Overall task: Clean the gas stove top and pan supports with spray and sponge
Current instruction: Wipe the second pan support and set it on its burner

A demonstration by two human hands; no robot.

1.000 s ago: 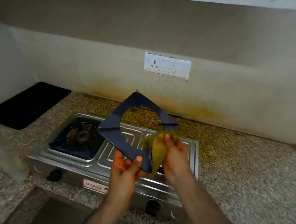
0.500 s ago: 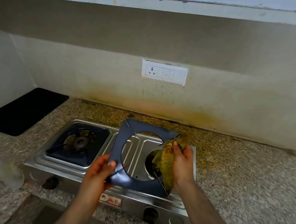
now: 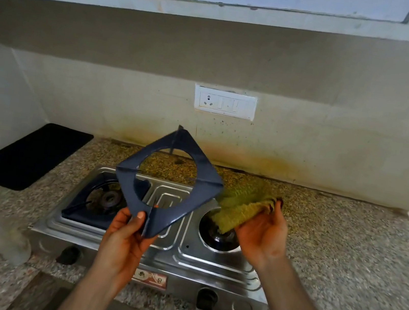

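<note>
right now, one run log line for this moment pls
left hand: holds pan support | right hand: holds sponge | right burner: bare

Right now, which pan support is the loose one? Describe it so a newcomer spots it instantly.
Find the two-burner stainless steel gas stove on the speckled granite counter. Above its middle, the left hand pinches one corner of a dark blue square metal pan support with a round hole. Unlike the matching support seated on the left burner, it is lifted and tilted.
</note>
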